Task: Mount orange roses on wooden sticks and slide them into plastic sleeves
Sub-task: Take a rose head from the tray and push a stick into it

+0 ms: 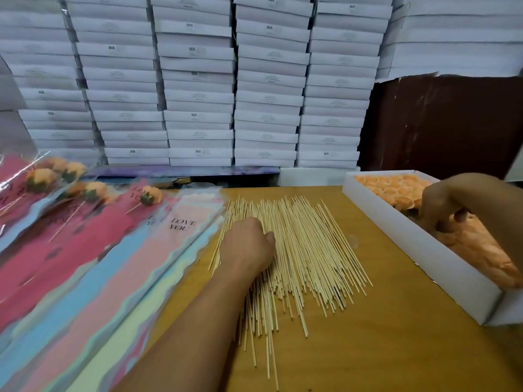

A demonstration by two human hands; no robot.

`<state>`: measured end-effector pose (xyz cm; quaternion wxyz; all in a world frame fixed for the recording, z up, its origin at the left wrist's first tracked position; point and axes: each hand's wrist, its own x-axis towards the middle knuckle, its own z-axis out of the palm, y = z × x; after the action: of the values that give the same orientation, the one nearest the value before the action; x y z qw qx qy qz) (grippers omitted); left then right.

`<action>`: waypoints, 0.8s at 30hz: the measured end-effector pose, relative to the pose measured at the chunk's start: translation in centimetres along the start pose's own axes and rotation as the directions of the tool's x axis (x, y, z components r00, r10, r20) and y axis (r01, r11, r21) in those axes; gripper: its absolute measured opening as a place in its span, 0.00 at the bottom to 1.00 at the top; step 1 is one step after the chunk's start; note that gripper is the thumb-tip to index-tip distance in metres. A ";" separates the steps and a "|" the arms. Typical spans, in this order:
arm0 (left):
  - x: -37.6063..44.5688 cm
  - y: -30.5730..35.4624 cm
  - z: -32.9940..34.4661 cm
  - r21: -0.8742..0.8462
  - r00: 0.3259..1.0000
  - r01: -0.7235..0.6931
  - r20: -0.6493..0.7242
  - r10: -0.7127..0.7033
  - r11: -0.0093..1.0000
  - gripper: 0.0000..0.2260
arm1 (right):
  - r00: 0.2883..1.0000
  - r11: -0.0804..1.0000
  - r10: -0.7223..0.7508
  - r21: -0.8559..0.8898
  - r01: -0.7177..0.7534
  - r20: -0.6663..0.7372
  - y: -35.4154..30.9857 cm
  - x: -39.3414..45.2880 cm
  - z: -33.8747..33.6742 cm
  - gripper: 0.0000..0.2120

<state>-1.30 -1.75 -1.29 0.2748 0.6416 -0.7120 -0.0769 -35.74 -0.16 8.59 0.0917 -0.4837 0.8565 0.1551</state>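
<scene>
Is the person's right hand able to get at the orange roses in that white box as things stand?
Probably yes: the right hand is already down inside the open white box, fingers among the orange roses. No lid covers them, and nothing blocks the way.

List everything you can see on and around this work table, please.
wooden sticks: a large loose pile, pale, middle of the table
orange roses: many, loose in the white tray on the right
white tray: one, right side of the table
plastic sleeves: a fanned stack, pink, blue and yellow, left
finished roses: several on sticks, far left
white boxes: many, stacked behind
table: one, yellow-brown
left hand: on the sticks
right hand: in the tray, fingers among roses
</scene>
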 end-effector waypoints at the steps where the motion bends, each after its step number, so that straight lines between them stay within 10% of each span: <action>1: 0.0 0.0 0.0 -0.002 1.000 0.004 0.001 -0.004 1.000 0.12 | 1.000 1.000 -0.002 -0.025 0.003 0.022 0.1 -0.1 -0.1 0.09; 15: 0.0 0.1 0.0 -0.018 1.000 0.012 0.001 -0.012 1.000 0.12 | 0.998 0.978 -0.064 -0.199 0.068 0.025 0.3 0.0 1.5 0.06; 24: -0.7 1.1 -1.2 -0.490 0.972 -0.233 -0.108 0.207 0.840 0.13 | 0.901 0.875 -0.285 0.296 0.383 -0.326 -2.5 -5.5 -4.3 0.11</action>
<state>-1.71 -0.62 0.01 0.4563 0.4645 -0.7293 -0.2099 -30.84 1.51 13.85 0.0838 -0.6177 0.7771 -0.0874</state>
